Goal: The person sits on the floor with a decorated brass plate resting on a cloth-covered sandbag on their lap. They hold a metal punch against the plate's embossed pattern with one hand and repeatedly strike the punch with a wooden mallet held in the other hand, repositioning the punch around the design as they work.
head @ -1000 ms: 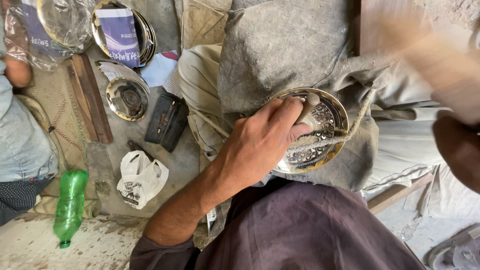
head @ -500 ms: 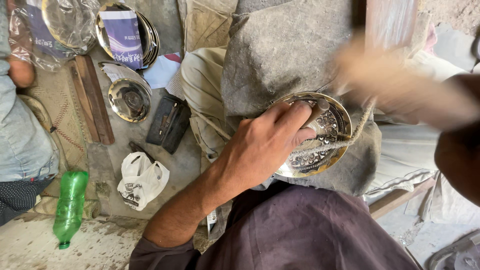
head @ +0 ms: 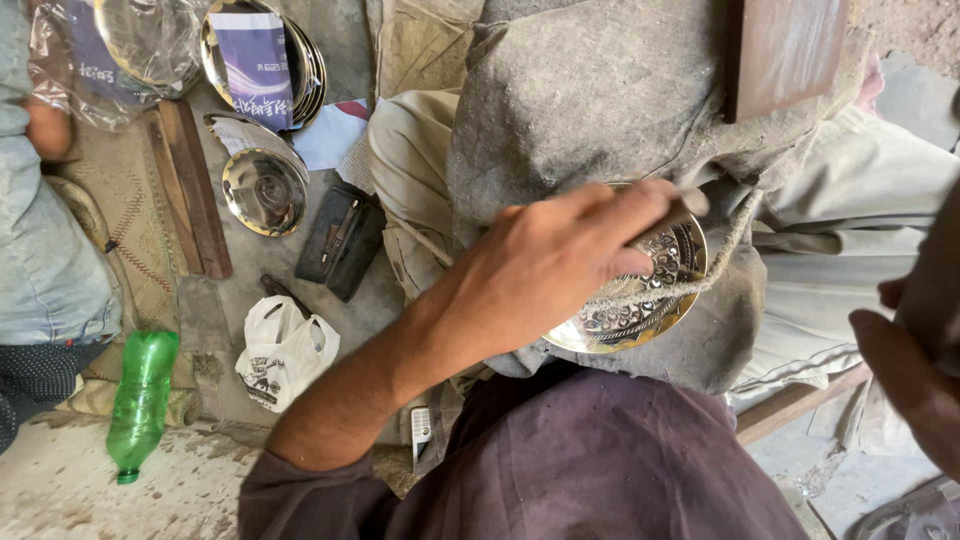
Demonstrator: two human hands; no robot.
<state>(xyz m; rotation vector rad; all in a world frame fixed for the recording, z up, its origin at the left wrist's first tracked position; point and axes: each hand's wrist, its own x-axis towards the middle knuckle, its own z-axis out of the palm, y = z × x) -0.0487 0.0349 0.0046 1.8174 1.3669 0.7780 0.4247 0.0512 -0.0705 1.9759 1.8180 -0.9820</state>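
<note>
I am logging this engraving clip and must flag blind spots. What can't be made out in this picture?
- Head view: the left hand covers the near part of the engraved metal plate and most of the punch tool, so its tip is unseen.
- Right hand: cut off by the right edge; what it holds cannot be told.
- Stacked plates: partly hidden by a purple card.

I see 1 round brass plate point(head: 640, 300), shiny, its face covered in engraved pattern. It lies tilted on a grey cloth pad, with a cord drawn across it. A slim metal punch point(head: 672, 216) stands slanted, tip on the plate's face.
</note>
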